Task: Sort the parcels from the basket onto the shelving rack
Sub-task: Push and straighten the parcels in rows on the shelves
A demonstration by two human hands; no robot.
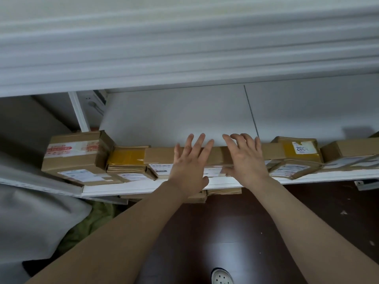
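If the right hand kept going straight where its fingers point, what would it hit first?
Probably the long brown parcel in front of the right hand; if it clears that, the white wall behind the shelf. Depth is unclear.

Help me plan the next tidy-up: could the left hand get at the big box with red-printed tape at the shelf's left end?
Probably yes. The left hand is open and holds nothing, and the big box sits at the front edge of the shelf with nothing on top or in front of it.
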